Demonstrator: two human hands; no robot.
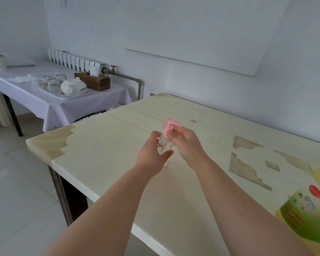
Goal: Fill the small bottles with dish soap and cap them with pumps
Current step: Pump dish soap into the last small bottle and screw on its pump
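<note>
Far left: side table (44,108) under a white cloth, carrying a tray (63,97) with upturned glasses (53,85) and a white teapot (73,87); a wooden box (95,81) stands just beside the tray. A white radiator (76,60) runs along the wall behind them. Centre: cream table (109,163), its coating worn through at the left corner and in patches toward the right. Both hands meet above the table's middle. Left hand (151,154): fingers and thumb curled round the body of the small bottle (163,143), thumb on the near lower side. The bottle is clear plastic, roughly upright, lifted off the table; fill level cannot be told. Pink pump (169,126) sits on the bottle's neck, nozzle pointing right and away. Right hand (187,145): fingertips pinch the pump at its collar, the other fingers folded narrow, wrist just right of the bottle. Far right, at the frame edge: a green and yellow object (303,218) with a red spot lies on the table, too blurred to identify, well apart from the hands.
</note>
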